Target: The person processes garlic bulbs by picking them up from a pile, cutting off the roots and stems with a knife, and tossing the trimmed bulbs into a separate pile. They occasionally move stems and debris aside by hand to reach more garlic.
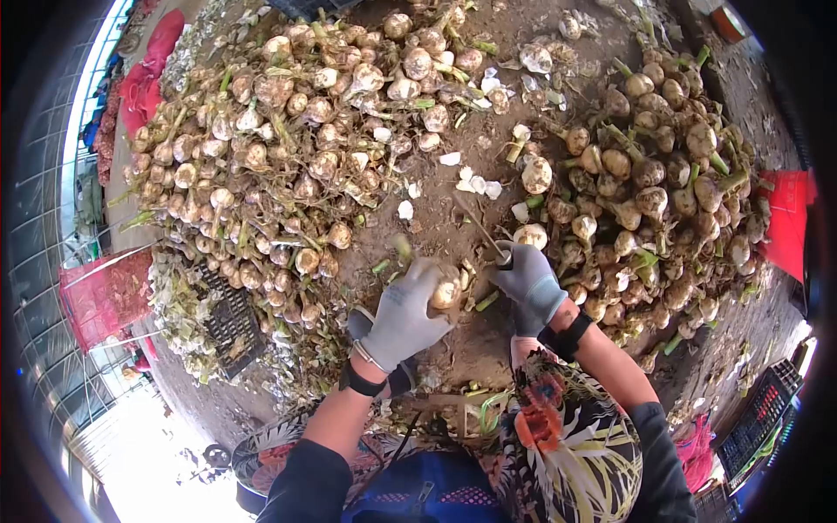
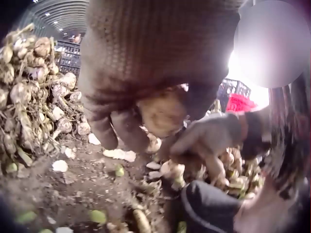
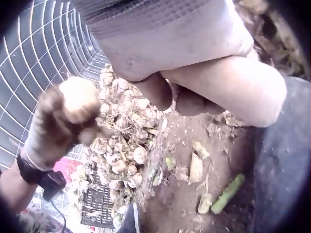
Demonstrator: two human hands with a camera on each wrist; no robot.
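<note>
"Bulb point(image 1: 446, 294) in the left hand point(image 1: 404, 315), is it? Where exactly?"

"Above the soil point(image 1: 366, 253), between the two heaps, and near the right hand point(image 1: 529, 283). The left fingers are curled round it, only as wide as the bulb itself."

"Which way does it point?"

"Its pale, bare side faces the right hand in the head view, while the glove covers the opposite side. It looks nearly round, so no long axis stands out. I can't tell which end is root and which is stem."

"And the right hand?"

"Its fingers are curled narrow round the knife point(image 1: 477, 222). The blade slants out ahead of the person and toward their left, its tip well apart from the bulb. The right wrist view shows the bent fingers, but I can't make out the knife there."

"What's around them?"

"The left heap point(image 1: 288, 166) spreads on the person's left, with a black crate point(image 1: 231, 318) at its near edge. The right heap point(image 1: 645, 183) is on the other side. One loose bulb point(image 1: 530, 235) lies just beside the right hand, and a green stem piece point(image 1: 487, 301) is on the soil between the hands."
</note>
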